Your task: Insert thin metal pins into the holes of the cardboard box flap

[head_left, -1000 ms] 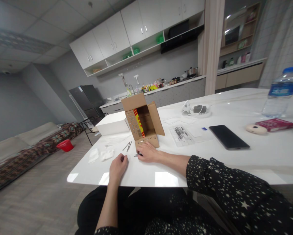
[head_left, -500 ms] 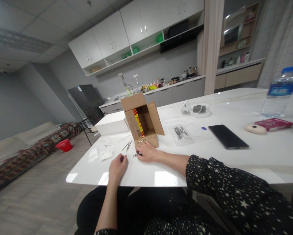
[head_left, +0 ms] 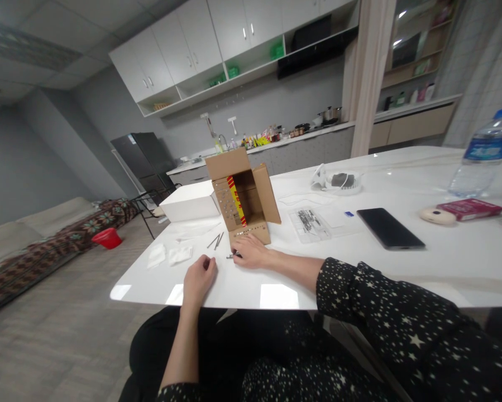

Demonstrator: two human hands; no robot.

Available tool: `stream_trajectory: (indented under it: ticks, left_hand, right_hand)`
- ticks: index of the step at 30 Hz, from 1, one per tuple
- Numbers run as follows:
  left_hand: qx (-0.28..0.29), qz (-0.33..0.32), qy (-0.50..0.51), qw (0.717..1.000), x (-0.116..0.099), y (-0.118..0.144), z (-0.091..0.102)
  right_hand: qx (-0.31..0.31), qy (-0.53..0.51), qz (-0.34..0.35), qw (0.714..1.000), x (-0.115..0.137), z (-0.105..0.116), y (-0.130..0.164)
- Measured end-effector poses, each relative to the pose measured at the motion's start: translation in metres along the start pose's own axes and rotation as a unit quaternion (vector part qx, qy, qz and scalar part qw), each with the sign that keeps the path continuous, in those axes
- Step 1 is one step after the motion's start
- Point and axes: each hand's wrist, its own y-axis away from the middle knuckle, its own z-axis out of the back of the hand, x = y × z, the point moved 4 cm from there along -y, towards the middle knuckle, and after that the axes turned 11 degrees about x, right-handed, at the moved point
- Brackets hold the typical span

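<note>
My right hand (head_left: 251,252) rests on the white table (head_left: 242,285) just in front of an open cardboard box (head_left: 229,209). Its fingers are closed around a small dark metal piece (head_left: 229,257), whose thin end sticks out to the left; its kind is too small to tell. To the left, near the table's front edge, lies my left hand (head_left: 199,279) with curled fingers; whatever they may hold is hidden. Rows of small shiny dots mark the box's side and front flap. Thin metal rods (head_left: 218,241) lie between the box and my left hand.
White folded tissues (head_left: 180,255) lie at the left, before a white box (head_left: 190,202). Right of the cardboard box are a clear case of small metal parts (head_left: 311,223), a black phone (head_left: 390,229), a beige oval object (head_left: 437,216), a red box (head_left: 471,209) and a water bottle (head_left: 485,156).
The view has tilted slightly, so the scene sits a little higher in the frame. Both hands keep nearly the same place on the table, and the right still holds the metal piece.
</note>
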Motion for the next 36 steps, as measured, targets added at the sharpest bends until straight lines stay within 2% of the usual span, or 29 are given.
stream_trajectory:
  ticks: [19,36]
  left_hand:
    - [-0.012,-0.012,0.006,1.000,0.0064,-0.0036,-0.0045]
    - [-0.006,-0.011,0.001,1.000,0.0031,-0.0029,-0.0020]
  right_hand:
    - [0.003,-0.015,-0.006,1.000,0.0013,0.0011,-0.0011]
    - [0.000,-0.013,0.002,1.000,0.0008,-0.0004,-0.0017]
